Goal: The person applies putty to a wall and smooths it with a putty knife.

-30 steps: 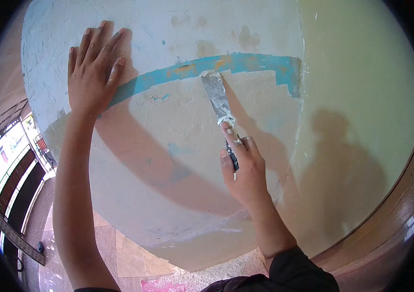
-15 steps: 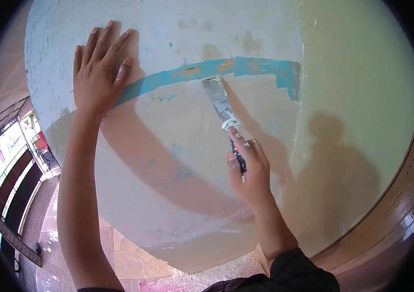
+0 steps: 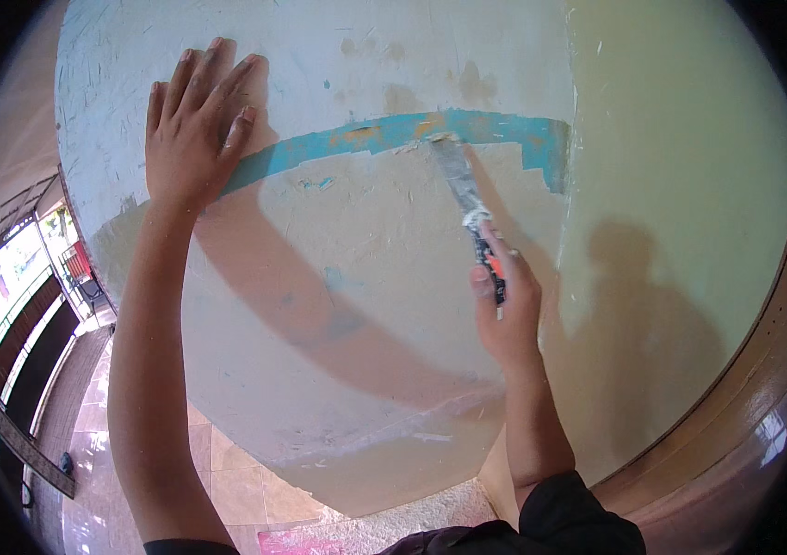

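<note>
My right hand [image 3: 512,301] grips a scraper [image 3: 457,176] by its dark, speckled handle, the metal blade pointing up and to the left. White residue coats the blade and its neck. The blade's tip meets the lower edge of a turquoise strip [image 3: 338,141] with orange-brown patches, which crosses the wall [image 3: 393,250]. Above and below that strip the wall is pale and scuffed. My left hand [image 3: 192,139] lies with fingers spread on the wall at upper left, over the strip's left end, holding nothing.
A yellow-green wall section [image 3: 680,166] adjoins on the right, bearing a shadow. Below are floor tiles [image 3: 236,481] and a white-flecked, partly pink surface [image 3: 384,535]. A railing [image 3: 28,324] stands at the far left beside a bright opening.
My right hand has moved the scraper to the right and slightly up along the strip's lower edge. My left hand stays in place on the wall.
</note>
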A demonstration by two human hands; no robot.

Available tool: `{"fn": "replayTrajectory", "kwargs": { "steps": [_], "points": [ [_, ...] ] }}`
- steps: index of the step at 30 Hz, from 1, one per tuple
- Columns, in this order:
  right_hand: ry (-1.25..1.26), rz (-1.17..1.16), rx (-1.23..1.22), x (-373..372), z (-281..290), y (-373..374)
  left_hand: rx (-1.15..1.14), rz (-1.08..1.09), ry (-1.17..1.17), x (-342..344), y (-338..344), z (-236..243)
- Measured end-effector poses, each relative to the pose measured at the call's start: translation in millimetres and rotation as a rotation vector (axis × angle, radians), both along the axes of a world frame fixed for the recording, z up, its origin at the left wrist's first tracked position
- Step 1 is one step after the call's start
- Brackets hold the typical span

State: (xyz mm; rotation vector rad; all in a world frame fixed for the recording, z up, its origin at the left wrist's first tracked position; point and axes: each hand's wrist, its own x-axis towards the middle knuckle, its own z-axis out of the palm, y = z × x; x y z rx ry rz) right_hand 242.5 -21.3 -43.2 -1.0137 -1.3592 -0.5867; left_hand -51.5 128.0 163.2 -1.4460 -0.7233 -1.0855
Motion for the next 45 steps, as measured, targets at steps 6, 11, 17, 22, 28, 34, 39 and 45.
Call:
{"fn": "replayTrajectory", "kwargs": {
  "steps": [6,11,17,22,28,34,39,45],
  "points": [
    [0.05,-0.082,0.075,51,12,8,-0.007,-0.001,0.004,-4,-4,0],
    [-0.002,-0.207,-0.083,96,44,7,-0.011,0.017,0.009,-7,-3,0],
    [-0.167,-0.26,-0.077,123,76,11,0.007,0.031,0.01,-8,-4,-1],
    [-0.267,-0.282,-0.027,122,86,17,0.024,0.027,0.019,-9,-3,3],
    [-0.328,-0.311,-0.004,128,91,22,0.044,0.02,0.017,-6,-3,0],
    [-0.383,-0.34,0.0,121,103,17,0.044,0.008,0.005,-5,-12,0],
    [-0.415,-0.317,-0.021,115,109,2,0.042,-0.011,0.004,6,-29,-3],
    [-0.439,-0.276,-0.038,99,116,-23,0.034,-0.035,0.01,21,-56,-2]
  ]
}}
